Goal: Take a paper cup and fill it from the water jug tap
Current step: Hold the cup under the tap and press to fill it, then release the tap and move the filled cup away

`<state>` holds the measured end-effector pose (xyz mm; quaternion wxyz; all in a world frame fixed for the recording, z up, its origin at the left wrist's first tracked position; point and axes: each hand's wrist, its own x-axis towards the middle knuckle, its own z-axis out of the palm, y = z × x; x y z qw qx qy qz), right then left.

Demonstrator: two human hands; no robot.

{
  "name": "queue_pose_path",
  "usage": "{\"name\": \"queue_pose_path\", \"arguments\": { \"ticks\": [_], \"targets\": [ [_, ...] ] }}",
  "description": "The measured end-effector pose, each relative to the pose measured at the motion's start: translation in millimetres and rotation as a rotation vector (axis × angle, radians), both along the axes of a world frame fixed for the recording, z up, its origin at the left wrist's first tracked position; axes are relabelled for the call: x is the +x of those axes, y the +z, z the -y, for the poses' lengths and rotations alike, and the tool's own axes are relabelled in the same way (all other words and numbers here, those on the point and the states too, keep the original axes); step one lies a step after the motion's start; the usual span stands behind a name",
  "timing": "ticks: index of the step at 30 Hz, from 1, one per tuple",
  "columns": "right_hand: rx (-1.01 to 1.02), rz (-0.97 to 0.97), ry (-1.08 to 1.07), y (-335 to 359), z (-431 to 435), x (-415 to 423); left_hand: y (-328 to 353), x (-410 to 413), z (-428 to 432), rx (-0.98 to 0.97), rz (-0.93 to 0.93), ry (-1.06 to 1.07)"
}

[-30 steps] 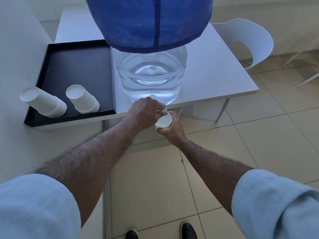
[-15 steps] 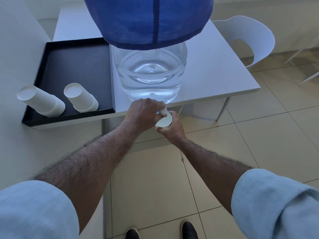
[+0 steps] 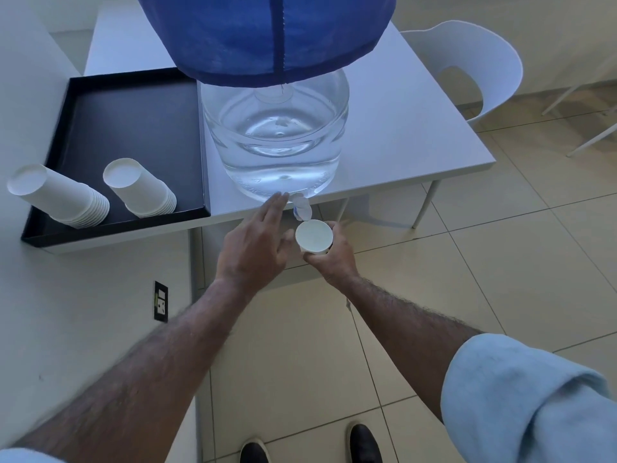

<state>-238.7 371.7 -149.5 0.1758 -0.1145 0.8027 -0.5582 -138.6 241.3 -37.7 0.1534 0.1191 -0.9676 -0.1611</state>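
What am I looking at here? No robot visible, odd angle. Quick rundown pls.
There is no machine here: a person wears a wide-angle camera on the head, looking down at their own two bare hands. The single view is from there, hence the forearms, rolled sleeves and shoes at the bottom.

On the white table stands a clear water jug with a blue cloth cover over its top. Its small tap sticks out over the table edge. To the left, a black tray holds two stacks of paper cups, lying tilted.

The right hand holds a paper cup upright just below the tap. The left hand is open, fingers stretched toward the tap, gripping nothing. I can't tell how much water is in the cup.
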Motion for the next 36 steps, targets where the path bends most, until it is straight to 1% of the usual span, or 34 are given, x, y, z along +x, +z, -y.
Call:
{"name": "queue_pose_path", "arguments": {
  "ticks": [2,3,6,10,17,22,26,30,36],
  "targets": [
    [0.004,0.002,-0.023,-1.3,-6.9,-1.5,-2.1,12.2,-2.6,0.003,-0.049,0.041],
    [0.011,-0.005,-0.032,-1.4,-10.9,-2.3,-4.4,19.2,-5.2,0.029,-0.043,0.067],
    [0.025,-0.018,-0.051,4.3,-25.3,-7.2,-16.3,41.5,-18.5,0.131,0.089,0.132],
    [0.022,-0.043,-0.077,20.3,-46.9,-16.5,-32.2,66.2,-37.1,0.157,0.279,0.122],
    [0.029,-0.105,-0.138,65.0,-79.9,-48.9,-34.8,83.0,-71.2,0.192,0.445,0.041],
    [0.031,-0.177,-0.168,94.4,-93.4,-81.0,-28.3,81.9,-79.5,0.214,0.489,0.004],
    [0.039,-0.226,-0.194,111.1,-95.0,-108.0,-21.9,75.1,-76.8,0.225,0.489,-0.002],
    [0.051,-0.210,-0.241,117.2,-88.1,-135.9,-20.8,62.1,-74.3,0.234,0.487,-0.012],
    [0.086,-0.201,-0.268,111.7,-74.3,-169.9,-22.5,39.6,-77.1,0.198,0.471,-0.036]
  ]
}}
